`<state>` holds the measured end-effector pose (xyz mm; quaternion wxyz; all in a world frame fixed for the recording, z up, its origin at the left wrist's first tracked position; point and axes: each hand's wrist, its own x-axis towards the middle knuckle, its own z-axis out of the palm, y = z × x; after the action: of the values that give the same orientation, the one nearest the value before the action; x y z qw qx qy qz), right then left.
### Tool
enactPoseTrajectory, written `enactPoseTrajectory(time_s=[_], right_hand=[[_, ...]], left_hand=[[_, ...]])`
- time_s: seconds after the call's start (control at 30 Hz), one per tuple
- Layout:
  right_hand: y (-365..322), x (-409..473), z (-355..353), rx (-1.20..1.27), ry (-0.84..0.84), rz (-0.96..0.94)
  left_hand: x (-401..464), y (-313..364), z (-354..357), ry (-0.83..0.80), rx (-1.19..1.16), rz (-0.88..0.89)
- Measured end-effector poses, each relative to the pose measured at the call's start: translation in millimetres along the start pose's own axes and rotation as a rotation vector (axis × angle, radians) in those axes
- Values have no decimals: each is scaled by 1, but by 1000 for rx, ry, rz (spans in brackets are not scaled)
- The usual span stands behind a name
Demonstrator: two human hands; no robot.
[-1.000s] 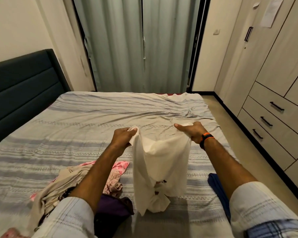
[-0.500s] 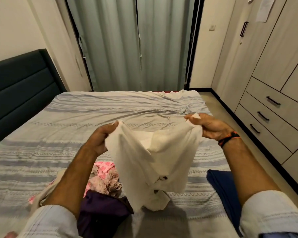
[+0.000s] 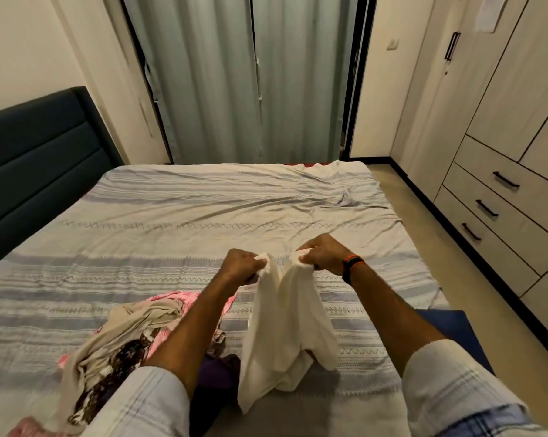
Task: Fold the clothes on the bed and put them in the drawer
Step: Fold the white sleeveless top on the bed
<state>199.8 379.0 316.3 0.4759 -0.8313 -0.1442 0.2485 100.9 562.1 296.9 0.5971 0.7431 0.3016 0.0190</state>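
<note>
White garment (image 3: 282, 323) hangs long axis vertical over the bed (image 3: 178, 222).
Our left hand (image 3: 242, 264) and right hand (image 3: 321, 255) each pinch its top edge, close together; both equally near.

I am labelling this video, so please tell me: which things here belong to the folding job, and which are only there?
Job:
- cream cotton garment, gripped by left hand and right hand
- pile of mixed unfolded clothes
- striped bedsheet
- closed wooden drawers

Only there:
- grey curtains
- dark padded headboard
</note>
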Motion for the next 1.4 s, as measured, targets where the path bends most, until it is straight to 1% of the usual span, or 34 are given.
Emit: enactPoseTrajectory(time_s=[0.07, 0.23, 0.3, 0.5, 0.67, 0.77, 0.83, 0.93, 1.0, 1.03, 1.17, 1.27, 1.33, 1.4], right_hand=[[-4, 2, 10, 3, 4, -12], [-6, 3, 19, 86, 69, 51], [-5, 2, 19, 100, 126, 55], [-7, -11, 29, 46, 233, -81], [-8, -24, 37, -64, 261, -258], [-6, -28, 42, -121, 274, -361], [-5, -29, 44, -197, 266, -421], [-2, -33, 44, -258, 181, -461], [0, -34, 45, -312, 146, -498], [1, -34, 46, -345, 156, -518], [2, -32, 52, -463, 253, -573], [-3, -33, 50, -438, 248, -548], [-6, -34, 46, -330, 253, -545], [-9, -36, 42, -197, 229, -511]], left_hand=[[-3, 4, 12, -6, -31, 19], [-5, 4, 29, 101, -77, 30], [-5, 4, 32, 119, -135, -3], [-12, 15, 35, 114, -347, -137], [-17, 19, 32, 150, -368, -164], [-19, 19, 29, 143, -409, -159], [-21, 19, 29, 147, -428, -163], [-24, 19, 25, 170, -445, -163], [-25, 19, 22, 145, -463, -155], [-26, 21, 21, 129, -464, -147], [-27, 23, 21, 104, -358, -114], [-23, 20, 18, 96, -244, -104], [-23, 17, 14, 59, -80, -45], [-23, 13, 8, 50, 232, 132]])
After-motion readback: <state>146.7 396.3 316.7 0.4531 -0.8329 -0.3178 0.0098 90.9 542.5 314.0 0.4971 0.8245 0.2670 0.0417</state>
